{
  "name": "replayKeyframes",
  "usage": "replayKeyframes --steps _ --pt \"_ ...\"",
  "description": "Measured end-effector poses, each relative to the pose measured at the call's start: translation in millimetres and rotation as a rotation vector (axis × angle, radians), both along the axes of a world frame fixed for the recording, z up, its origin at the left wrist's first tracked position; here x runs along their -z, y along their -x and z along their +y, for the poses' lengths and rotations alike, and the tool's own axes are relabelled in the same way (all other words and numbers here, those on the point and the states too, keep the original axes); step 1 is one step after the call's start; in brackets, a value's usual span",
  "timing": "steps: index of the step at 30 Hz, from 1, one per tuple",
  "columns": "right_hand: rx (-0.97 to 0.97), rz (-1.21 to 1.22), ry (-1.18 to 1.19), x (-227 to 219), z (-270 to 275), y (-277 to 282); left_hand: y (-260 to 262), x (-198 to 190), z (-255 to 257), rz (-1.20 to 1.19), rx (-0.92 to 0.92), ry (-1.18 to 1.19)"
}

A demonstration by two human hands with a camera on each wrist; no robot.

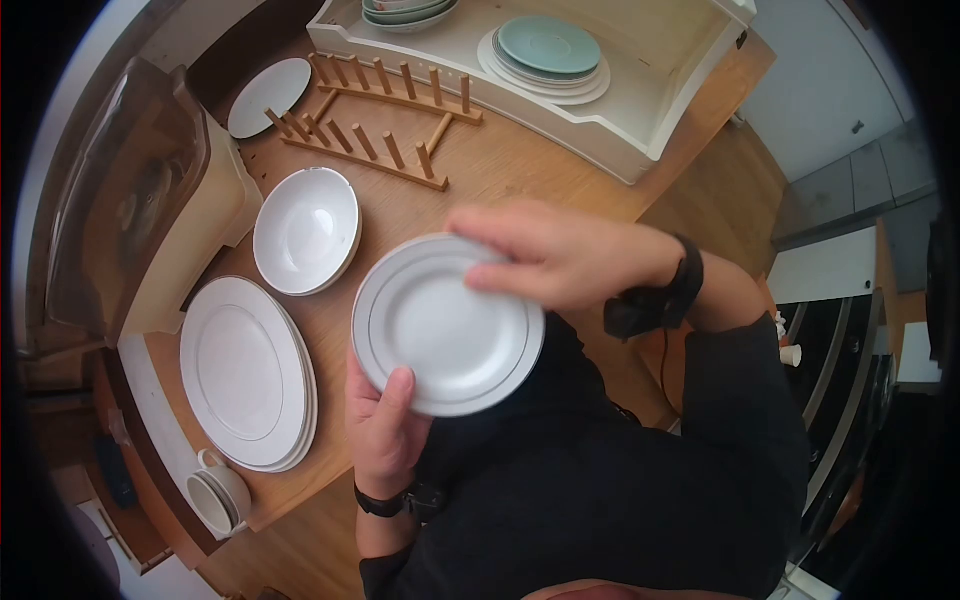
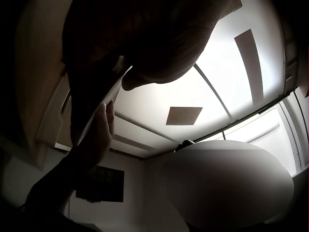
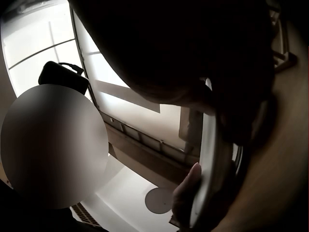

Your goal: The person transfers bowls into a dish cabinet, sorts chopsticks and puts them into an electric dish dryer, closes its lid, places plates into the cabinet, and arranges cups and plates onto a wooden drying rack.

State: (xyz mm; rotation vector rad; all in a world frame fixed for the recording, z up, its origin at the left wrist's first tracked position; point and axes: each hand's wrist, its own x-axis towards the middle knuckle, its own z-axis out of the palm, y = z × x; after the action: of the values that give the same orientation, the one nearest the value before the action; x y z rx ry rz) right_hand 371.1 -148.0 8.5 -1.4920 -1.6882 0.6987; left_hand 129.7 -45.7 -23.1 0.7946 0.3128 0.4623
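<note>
A small white plate with a grey ring line (image 1: 450, 325) is held between both hands over the near edge of the table, its face turned up toward the head camera. My left hand (image 1: 385, 430) grips its lower left rim, thumb on top and fingers underneath. On the opposite rim, my right hand (image 1: 545, 250) pinches the plate with the thumb over the face. The right wrist view has the plate (image 3: 205, 159) edge-on, with the left thumb (image 3: 189, 181) at its side. Both hands show dark in the left wrist view.
A wooden plate rack (image 1: 370, 150) stands at the back, beside an oval white plate (image 1: 270, 98). Left of the hands are a white bowl (image 1: 305, 230), stacked large plates (image 1: 245, 365) and cups (image 1: 225, 490). A cream shelf unit (image 1: 640, 120) holds green and white plates (image 1: 550, 45).
</note>
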Motion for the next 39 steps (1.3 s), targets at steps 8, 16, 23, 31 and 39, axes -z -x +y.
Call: replayKeyframes --steps 8,16,23,31,39 --pt "0.866 0.266 -0.078 -36.9 1.7 -165.5 25.4 25.6 23.1 0.129 0.138 -0.238" --pt "1.201 0.414 0.197 -5.1 6.2 -250.5 36.7 45.1 25.3 0.185 0.063 -0.240" --pt "1.117 -0.162 0.502 6.7 -1.8 -289.2 36.3 43.2 23.7 0.219 0.027 -0.222" --pt "1.129 -0.202 0.493 1.2 8.0 -279.6 35.0 45.0 25.8 0.190 0.023 -0.212" --pt "1.132 -0.249 0.535 -4.2 8.6 -277.1 34.6 46.1 26.9 0.191 0.025 -0.194"
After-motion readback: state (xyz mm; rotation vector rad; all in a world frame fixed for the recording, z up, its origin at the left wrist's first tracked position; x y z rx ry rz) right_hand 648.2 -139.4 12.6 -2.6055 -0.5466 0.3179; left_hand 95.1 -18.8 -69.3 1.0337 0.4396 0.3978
